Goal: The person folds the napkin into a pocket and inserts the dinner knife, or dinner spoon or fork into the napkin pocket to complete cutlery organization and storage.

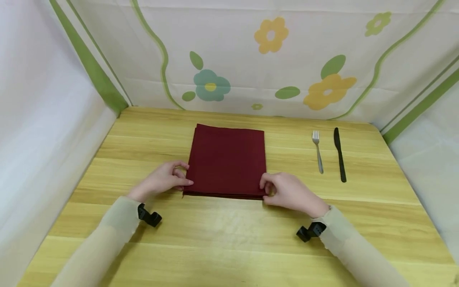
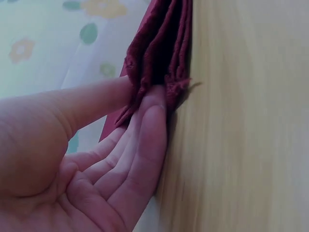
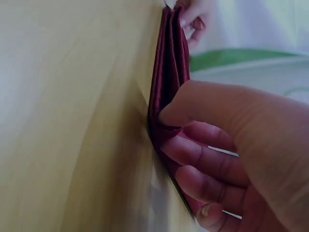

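A dark red cloth [image 1: 227,161], folded into a near-square of several layers, lies flat on the wooden table [image 1: 222,243]. My left hand [image 1: 165,178] pinches its near left corner; the left wrist view shows the thumb on the upper layers [image 2: 145,58] and fingertips tucked between them and the lower ones. At the near right corner my right hand [image 1: 288,192] grips the cloth. In the right wrist view, the thumb [image 3: 198,104] pushes into the front opening between layers, while the curled fingers [image 3: 203,164] sit along the side edge.
A silver fork [image 1: 317,151] and a black knife [image 1: 340,154] lie side by side to the right of the cloth. White curtains with printed flowers [image 1: 271,36] close off the table's back and both sides. Each wrist carries a small black camera [image 1: 150,216].
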A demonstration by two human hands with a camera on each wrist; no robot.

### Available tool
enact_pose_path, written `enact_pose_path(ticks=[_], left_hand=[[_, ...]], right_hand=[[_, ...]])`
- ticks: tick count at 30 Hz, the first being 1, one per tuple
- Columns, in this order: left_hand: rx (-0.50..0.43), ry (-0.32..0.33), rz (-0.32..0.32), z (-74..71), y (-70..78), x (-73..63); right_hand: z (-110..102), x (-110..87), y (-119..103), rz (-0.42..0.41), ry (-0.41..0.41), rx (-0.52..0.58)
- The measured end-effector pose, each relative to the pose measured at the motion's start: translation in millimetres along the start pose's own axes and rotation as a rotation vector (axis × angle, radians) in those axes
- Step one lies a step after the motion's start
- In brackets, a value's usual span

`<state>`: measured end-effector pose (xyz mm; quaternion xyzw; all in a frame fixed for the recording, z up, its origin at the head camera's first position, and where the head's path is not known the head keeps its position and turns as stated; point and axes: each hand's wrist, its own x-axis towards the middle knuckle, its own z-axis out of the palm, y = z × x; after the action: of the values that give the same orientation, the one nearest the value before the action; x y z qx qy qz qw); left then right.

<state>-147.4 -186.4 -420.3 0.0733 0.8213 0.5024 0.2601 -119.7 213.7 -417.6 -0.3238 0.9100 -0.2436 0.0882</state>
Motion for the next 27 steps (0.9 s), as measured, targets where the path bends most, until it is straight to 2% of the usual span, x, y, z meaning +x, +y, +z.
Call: enact_pose_path(ticks=[4,7,10,14,20,25,27], left_hand=[[-0.001,-0.027,0.051,17.8,11.9,11.5],[0.009,-0.057,0.094,26.9,20.0,16.4],[0.017,-0.070,0.111,32.0,26.1,17.5],[0.014,-0.067,0.094,34.9,29.0,14.5],[0.084,-0.079,0.072,36.4,23.3,11.8],[0.204,-0.121,0.044,31.2,26.4,10.3],[0.258,-0.137,0.019,25.8,30.5,10.5]], right_hand=[[-10,-16.2,13,0.059,0.021,-0.019],[-17,-26.6,20,0.072,0.056,-0.043],[-21,-34.5,25,0.049,0.099,-0.051],[-22,-39.8,27,-0.008,0.127,-0.049],[-15,-43.0,27,0.013,0.028,0.023],[-18,-41.9,27,0.034,-0.091,0.210],[-23,-39.1,31,0.057,-0.103,0.271]])
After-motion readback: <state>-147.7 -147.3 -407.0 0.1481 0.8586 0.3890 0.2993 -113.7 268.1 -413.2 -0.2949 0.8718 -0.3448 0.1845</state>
